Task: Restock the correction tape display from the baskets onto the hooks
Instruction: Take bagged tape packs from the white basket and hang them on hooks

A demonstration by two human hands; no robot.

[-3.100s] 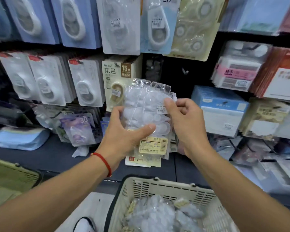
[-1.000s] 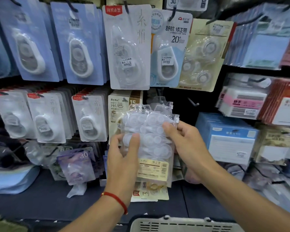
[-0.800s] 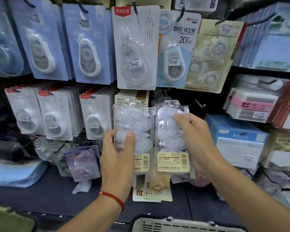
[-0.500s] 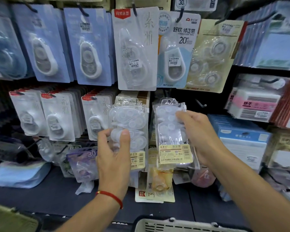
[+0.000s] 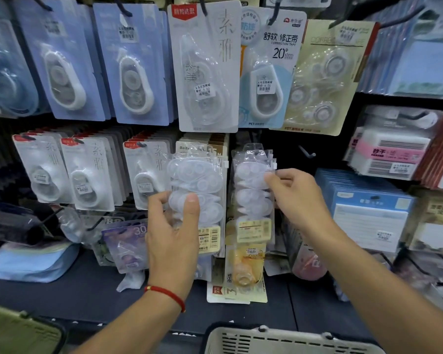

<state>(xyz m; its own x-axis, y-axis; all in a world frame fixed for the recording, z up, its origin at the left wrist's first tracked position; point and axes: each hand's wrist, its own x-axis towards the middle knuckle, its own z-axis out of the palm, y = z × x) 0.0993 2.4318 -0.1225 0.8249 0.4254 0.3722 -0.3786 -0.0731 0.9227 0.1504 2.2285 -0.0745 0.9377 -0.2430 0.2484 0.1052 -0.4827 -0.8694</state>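
A wall of hooked stationery packs (image 5: 205,70) fills the view above and behind both hands, with blue cards (image 5: 136,65) up and to the left of the left hand and stacked boxes (image 5: 368,213) just right of the right hand. Below the wrists, the rim of a white basket (image 5: 287,341) crosses the bottom edge, and a green basket (image 5: 18,333) sits well to the left of the left forearm.

The left hand (image 5: 173,233), a red cord (image 5: 166,295) at its wrist, grips a clear pack of correction tapes (image 5: 197,190) from below, thumb across the front and fingers curled behind. Just beside it, the right hand (image 5: 297,198) pinches the right edge of a second clear pack (image 5: 253,195) between thumb and fingertips. The two packs are held apart, upright, in front of the middle row.

A bare hook (image 5: 308,152) juts from the dark panel just above and slightly right of the right hand.

By the look of it, the step in hand is hanging: one pack split off for a peg while the other waits. The next move appears to call for lifting the right pack until the hole in its top tab meets a hook tip, then sliding it back. Whether that tab is already on a peg cannot be told, as clear plastic blurs against what lies behind it.
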